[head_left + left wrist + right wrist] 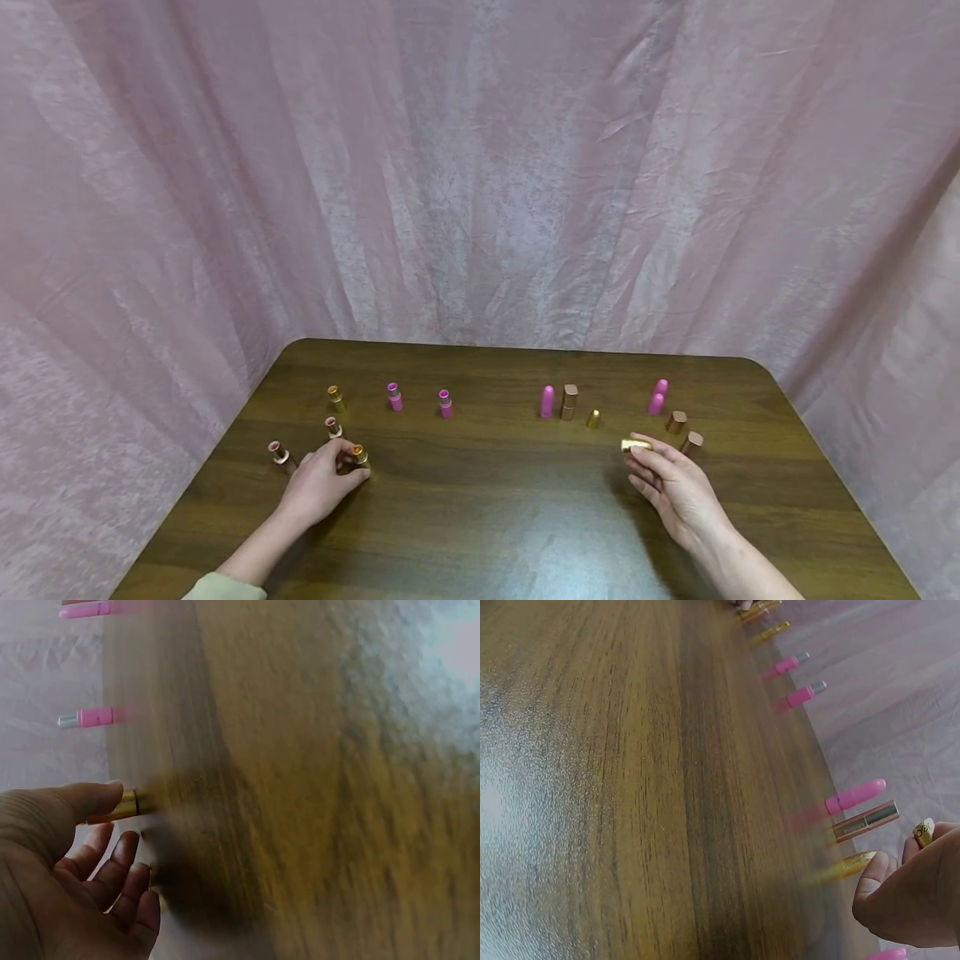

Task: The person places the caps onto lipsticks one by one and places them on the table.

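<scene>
My left hand (318, 485) holds an uncapped gold lipstick tube (361, 456) between thumb and fingers, its open end facing up. In the left wrist view the thumb lies along this gold tube (129, 802) and the other fingers are loosely bent. On the right, my right hand (678, 493) pinches a gold lipstick cap (636, 446) above the table, tilted on its side. The right wrist view shows that gold cap (924, 832) at the fingertips. Close to the left hand stand two uncapped rose-brown lipstick tubes (333, 427).
Further back on the left stand another uncapped gold tube (336, 400) and two pink ones (395, 398). Right of centre are a pink lipstick (547, 402), a brown lipstick (569, 402) and a gold cap (594, 419). Pink caps (656, 404) and brown caps (677, 422) stand near the right hand.
</scene>
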Action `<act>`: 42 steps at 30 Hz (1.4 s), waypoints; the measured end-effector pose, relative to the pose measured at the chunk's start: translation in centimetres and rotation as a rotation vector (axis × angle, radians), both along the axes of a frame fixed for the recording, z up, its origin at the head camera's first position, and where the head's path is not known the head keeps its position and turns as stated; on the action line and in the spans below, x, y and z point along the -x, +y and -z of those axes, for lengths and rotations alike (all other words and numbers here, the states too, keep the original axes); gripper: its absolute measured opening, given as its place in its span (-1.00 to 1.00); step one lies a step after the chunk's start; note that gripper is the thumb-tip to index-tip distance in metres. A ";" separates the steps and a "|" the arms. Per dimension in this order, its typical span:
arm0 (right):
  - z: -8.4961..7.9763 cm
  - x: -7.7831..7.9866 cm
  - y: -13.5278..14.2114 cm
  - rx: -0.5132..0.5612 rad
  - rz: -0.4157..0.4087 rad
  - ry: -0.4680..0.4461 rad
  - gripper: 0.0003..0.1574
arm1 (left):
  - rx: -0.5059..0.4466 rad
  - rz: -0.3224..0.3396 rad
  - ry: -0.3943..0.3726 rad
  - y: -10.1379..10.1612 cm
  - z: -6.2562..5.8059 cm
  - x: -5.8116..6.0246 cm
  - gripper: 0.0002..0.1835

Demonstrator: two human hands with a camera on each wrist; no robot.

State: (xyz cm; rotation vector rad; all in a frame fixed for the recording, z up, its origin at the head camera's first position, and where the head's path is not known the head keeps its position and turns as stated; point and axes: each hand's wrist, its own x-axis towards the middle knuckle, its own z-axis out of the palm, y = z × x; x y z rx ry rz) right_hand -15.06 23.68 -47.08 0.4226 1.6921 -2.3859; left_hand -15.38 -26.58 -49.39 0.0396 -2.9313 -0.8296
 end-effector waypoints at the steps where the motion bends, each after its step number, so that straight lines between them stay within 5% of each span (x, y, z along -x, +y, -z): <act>1: 0.0 0.0 0.0 -0.001 -0.001 0.000 -0.80 | -0.003 0.001 0.000 0.0 0.0 0.0 -0.65; 9: 0.0 0.0 0.0 -0.002 -0.003 0.004 -0.80 | -0.026 0.017 0.013 0.2 -0.2 0.2 -0.75; 19: 0.0 0.1 0.0 0.004 -0.002 0.009 -0.79 | -0.111 0.123 0.067 3.4 -2.4 0.2 -0.78; 42: -0.3 0.2 -2.0 -0.027 0.000 0.053 -0.79 | 0.187 0.460 0.359 11.6 -5.2 0.9 -0.77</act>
